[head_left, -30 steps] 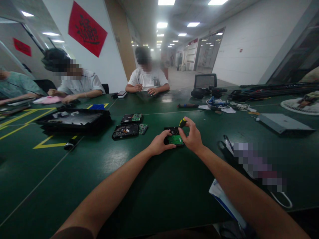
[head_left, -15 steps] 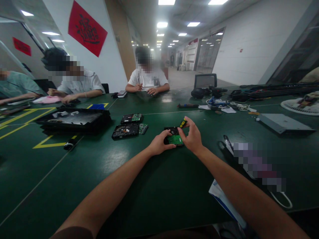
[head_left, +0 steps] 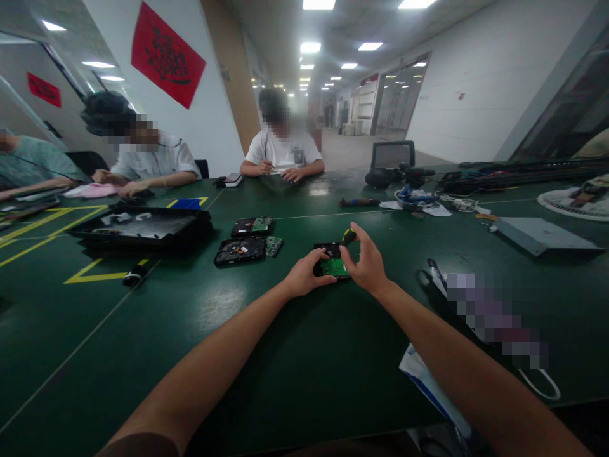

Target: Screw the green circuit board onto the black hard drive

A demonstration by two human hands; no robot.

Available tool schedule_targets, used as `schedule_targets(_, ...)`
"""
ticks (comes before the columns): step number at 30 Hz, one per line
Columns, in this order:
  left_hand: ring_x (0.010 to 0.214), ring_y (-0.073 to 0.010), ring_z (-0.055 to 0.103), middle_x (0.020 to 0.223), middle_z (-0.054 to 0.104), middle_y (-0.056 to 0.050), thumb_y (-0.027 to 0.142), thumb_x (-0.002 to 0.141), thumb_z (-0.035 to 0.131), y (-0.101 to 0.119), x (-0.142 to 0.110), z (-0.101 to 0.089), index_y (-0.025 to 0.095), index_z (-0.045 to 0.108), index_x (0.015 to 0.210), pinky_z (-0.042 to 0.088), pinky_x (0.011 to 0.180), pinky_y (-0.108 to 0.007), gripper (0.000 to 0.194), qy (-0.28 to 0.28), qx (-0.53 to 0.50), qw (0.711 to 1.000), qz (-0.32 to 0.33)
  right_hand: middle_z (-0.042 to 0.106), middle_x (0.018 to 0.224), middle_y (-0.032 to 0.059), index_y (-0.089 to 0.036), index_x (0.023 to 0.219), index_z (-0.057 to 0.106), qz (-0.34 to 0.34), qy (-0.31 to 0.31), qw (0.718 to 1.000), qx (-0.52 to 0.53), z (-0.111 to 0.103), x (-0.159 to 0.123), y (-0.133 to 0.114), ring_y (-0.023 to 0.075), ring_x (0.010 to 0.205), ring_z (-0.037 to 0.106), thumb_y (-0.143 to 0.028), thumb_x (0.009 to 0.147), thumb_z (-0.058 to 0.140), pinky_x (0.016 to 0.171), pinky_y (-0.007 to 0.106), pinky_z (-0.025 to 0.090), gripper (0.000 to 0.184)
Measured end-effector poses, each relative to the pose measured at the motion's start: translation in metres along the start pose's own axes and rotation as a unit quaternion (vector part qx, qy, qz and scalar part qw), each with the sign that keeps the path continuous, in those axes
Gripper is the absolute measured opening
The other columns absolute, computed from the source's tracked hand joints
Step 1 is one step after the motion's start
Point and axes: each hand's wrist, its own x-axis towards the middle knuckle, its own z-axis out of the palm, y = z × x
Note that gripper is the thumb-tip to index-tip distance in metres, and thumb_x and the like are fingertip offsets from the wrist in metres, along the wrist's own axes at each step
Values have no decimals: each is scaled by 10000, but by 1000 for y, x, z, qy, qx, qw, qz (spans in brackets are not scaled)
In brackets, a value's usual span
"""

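A hard drive [head_left: 339, 269] with a green circuit board facing up lies on the dark green table in front of me. My left hand [head_left: 308, 271] grips it from the left, thumb along the near edge and fingers at the far side. Over its right side, my right hand [head_left: 366, 259] is closed on a small screwdriver [head_left: 349, 236] with a black and yellow handle. The screwdriver's tip is hidden, so I cannot tell whether it touches a screw. Left of my hands lie another hard drive [head_left: 239, 251], a loose circuit board [head_left: 273, 246] and a further hard drive [head_left: 251, 226] behind them.
A black tray [head_left: 137, 223] stands at the left, near a black cylindrical object [head_left: 134, 275]. At the right are a grey metal box [head_left: 545, 236] and a partly blurred strap-like item [head_left: 490, 311]. Several people sit across the table [head_left: 266, 355].
The screwdriver handle has turned between my right fingers; its yellow marking shows less. My left hand and the hard drive have stayed in place.
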Motion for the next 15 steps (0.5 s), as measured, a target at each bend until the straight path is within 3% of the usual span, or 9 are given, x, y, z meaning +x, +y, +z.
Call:
schedule_targets(4, 1421, -314, 457, 1503, 507, -108, 488, 721, 827, -1, 0, 1, 256, 583, 1267, 392, 1168, -491, 642, 1, -2, 1000, -2, 502, 1486, 137, -281, 1572, 225, 4, 3, 1000, 4, -1, 0, 0, 317, 1187, 621, -331, 972, 532, 1002, 553, 530, 676)
schedule_targets(10, 1425, -313, 452, 1512, 497, -115, 509, 728, 814, -3, -1, 1, 248, 576, 1277, 397, 1168, -485, 653, -1, 6, 1000, 0, 582, 1388, 138, -263, 1530, 318, 0, 13, 1000, -17, -2, 2, -1, 333, 1201, 608, -356, 953, 581, 1003, 567, 526, 641)
schedule_targets(15, 1423, -304, 456, 1521, 488, -106, 507, 730, 814, -3, -1, 0, 253, 581, 1271, 392, 1171, -481, 641, 1, 1, 1000, 1, 519, 1469, 132, -269, 1557, 263, -6, -3, 1000, 1, -4, 2, -2, 330, 1296, 553, -322, 982, 510, 1068, 576, 484, 628)
